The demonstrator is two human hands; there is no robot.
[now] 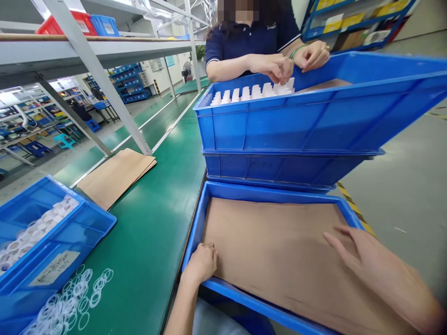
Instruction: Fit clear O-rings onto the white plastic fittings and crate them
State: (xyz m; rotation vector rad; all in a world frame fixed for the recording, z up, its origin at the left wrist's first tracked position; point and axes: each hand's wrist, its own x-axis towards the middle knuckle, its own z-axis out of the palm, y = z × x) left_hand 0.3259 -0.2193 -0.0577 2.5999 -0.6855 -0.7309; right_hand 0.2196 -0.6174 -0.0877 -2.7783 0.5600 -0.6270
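Note:
A shallow-looking blue plastic crate [270,193] sits low in front of me, with a brown cardboard sheet [272,251] lying flat inside it. At the crate's near left corner, my left hand [201,263] is curled over the rim, its fingertips by the sheet's edge. My right hand [375,265] hovers over or lightly touches the right part of the sheet. Its thumb and fingers are apart, with nothing held; the hand is slightly blurred.
Blue crates [286,123] are stacked beyond, the top one with white parts [254,91] that a co-worker's hand [274,67] touches. The green bench [157,223] at left bears cardboard sheets [117,174], a blue bin [80,232] of white rings and loose clear rings [70,302].

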